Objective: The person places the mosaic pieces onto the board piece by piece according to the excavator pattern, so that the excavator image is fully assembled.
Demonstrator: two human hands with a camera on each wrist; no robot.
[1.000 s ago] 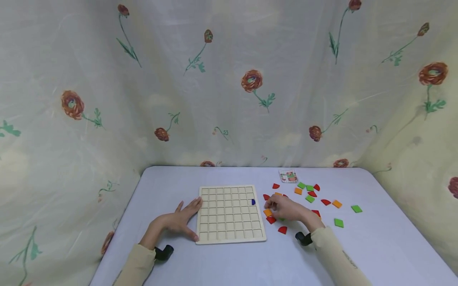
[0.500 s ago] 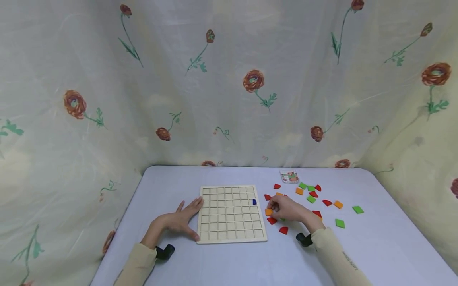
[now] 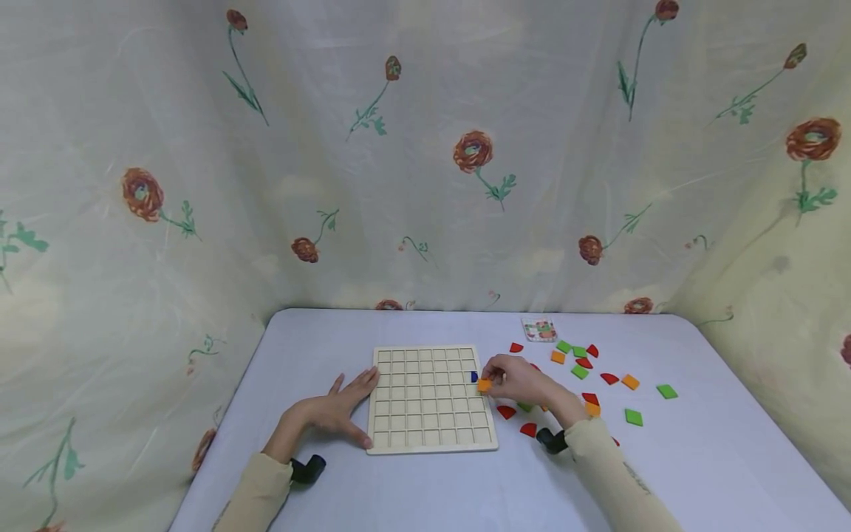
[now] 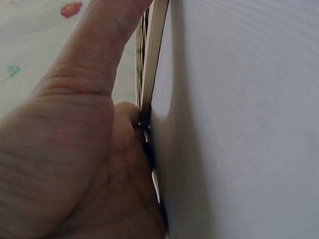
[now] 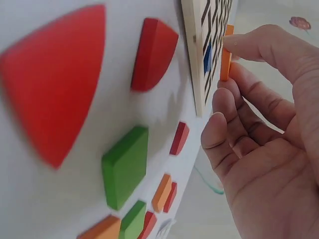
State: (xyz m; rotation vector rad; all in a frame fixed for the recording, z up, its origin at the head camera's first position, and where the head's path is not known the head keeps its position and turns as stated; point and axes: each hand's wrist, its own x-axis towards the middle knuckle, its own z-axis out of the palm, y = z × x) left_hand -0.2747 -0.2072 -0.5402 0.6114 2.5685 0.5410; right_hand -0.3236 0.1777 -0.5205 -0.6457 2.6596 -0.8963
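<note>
A pale wooden grid board lies on the table, with a small dark blue piece in a cell near its right edge. My left hand is spread along the board's left side, fingertips and thumb at the edge. In the left wrist view the thumb and palm sit beside the board's rim. Between thumb and fingers my right hand pinches an orange square tile over the board's right edge, close to the blue piece. The tile stands nearly edge-on in the right wrist view, other fingers loosely bent.
Right of the board lie scattered red quarter-round pieces, green tiles and orange tiles. A small patterned card or box lies at the back. A flowered curtain hangs behind the table.
My right hand has picked up the orange tile from beside the board and brought it left over the board's right edge. My left hand stays at the board's left side.
</note>
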